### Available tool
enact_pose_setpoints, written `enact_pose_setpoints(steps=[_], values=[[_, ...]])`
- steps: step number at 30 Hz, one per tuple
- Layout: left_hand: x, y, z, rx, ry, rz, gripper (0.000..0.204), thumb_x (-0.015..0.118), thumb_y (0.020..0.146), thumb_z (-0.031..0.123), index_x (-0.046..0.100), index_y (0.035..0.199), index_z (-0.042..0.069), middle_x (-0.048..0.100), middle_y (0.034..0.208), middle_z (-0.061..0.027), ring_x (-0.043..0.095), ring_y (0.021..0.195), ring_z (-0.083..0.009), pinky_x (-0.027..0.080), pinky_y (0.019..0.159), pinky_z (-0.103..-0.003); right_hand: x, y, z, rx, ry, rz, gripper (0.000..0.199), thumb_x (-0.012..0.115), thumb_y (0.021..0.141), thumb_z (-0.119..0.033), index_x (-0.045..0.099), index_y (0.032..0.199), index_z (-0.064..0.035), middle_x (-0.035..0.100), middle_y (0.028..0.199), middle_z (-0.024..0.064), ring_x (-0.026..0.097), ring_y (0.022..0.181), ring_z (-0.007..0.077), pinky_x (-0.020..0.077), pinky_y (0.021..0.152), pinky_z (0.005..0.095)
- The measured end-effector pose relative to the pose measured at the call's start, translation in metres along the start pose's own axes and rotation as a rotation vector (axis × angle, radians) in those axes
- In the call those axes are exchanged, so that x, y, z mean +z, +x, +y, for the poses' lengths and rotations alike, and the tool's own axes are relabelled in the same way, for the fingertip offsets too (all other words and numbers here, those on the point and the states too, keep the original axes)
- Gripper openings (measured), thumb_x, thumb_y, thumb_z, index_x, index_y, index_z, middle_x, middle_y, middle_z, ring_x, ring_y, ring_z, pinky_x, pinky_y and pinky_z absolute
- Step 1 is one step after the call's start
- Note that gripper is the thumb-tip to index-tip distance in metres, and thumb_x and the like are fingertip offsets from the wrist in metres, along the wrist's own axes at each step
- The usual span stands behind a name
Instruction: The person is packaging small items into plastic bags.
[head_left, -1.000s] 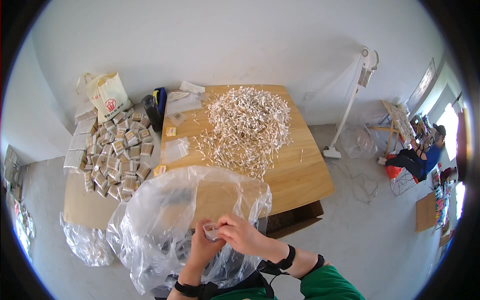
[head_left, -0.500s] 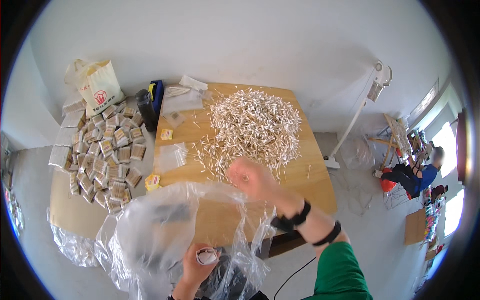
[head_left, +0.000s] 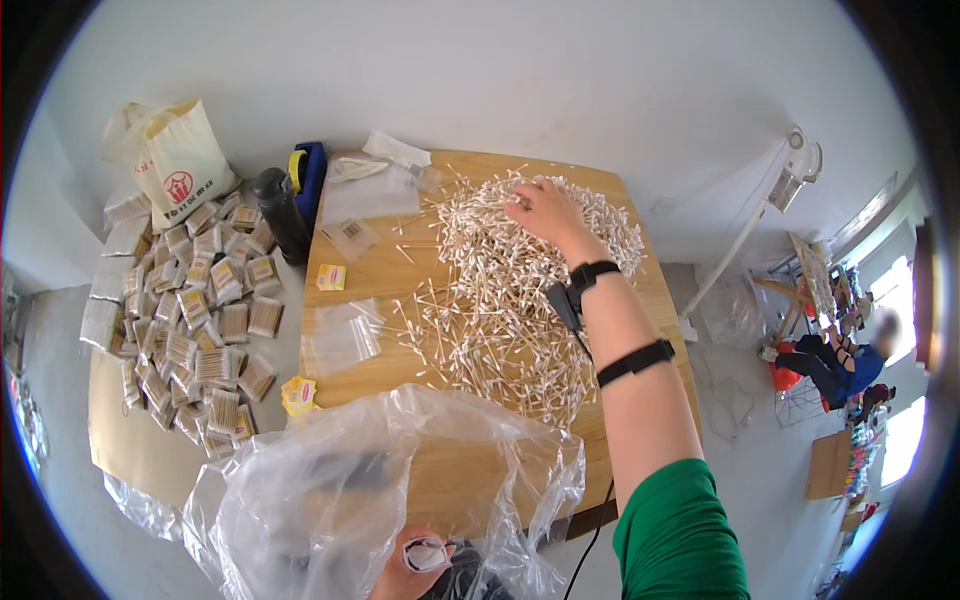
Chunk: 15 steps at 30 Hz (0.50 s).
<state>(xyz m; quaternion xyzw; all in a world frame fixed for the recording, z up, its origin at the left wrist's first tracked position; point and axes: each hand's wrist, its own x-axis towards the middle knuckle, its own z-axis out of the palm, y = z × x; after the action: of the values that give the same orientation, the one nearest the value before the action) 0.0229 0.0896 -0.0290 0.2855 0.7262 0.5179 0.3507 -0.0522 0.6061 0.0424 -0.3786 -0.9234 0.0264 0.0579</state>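
Reaching farther than half a second ago, the right hand [head_left: 541, 208] now lies on the far part of the heap instead of hovering over its near edge; a second ago it was down at the bag with the left hand. Largest in view, the wooden table [head_left: 370, 262] carries a broad heap of white cotton swabs [head_left: 500, 290] across its middle and right side; the clear plastic bag [head_left: 330, 490] billows over the table's near edge, close to the person; left of the table, on a sheet of cardboard [head_left: 125, 440], lie many small filled packets [head_left: 200, 320], with a cream tote bag [head_left: 178, 160] behind them; a dark bottle [head_left: 280, 212] stands by the table's far left corner beside a blue thing [head_left: 310, 180]; flat empty clear bags [head_left: 340, 335] lie on the table's left part. The right hand rests palm down on the swabs, its fingers curled into them, though whether it grips any cannot be told; the left hand [head_left: 410, 565], at the lower edge, is closed on the bunched mouth of the plastic bag.
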Motion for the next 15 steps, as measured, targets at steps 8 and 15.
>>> enact_pose_setpoints(steps=[8, 15], values=[[0.004, 0.004, -0.003, 0.256, 0.108, 0.033, 0.044, 0.079, 0.075, 0.009, 0.055, 0.112, 0.007, 0.064, 0.095, -0.0094, 0.064, 0.084, -0.0227, 0.051, 0.074, -0.029, 0.042, -0.134, 0.001, -0.286, 0.035, 0.388, 0.032, 0.063, 0.085, -0.024, 0.058, 0.115, -0.0145, 0.051, 0.111, 0.0142, 0.05, 0.109, 0.0335, 0.0421, 0.094, 0.049], [0.003, 0.003, 0.021, 0.22, 0.088, 0.088, 0.037, 0.08, 0.065, -0.001, 0.056, 0.092, 0.005, 0.067, 0.079, -0.0079, 0.066, 0.074, -0.0187, 0.051, 0.07, -0.029, 0.046, -0.215, -0.01, -0.354, 0.067, 0.494, 0.034, 0.065, 0.079, -0.013, 0.06, 0.113, -0.0141, 0.049, 0.118, 0.0113, 0.043, 0.121, 0.0354, 0.0309, 0.105, 0.0561]])
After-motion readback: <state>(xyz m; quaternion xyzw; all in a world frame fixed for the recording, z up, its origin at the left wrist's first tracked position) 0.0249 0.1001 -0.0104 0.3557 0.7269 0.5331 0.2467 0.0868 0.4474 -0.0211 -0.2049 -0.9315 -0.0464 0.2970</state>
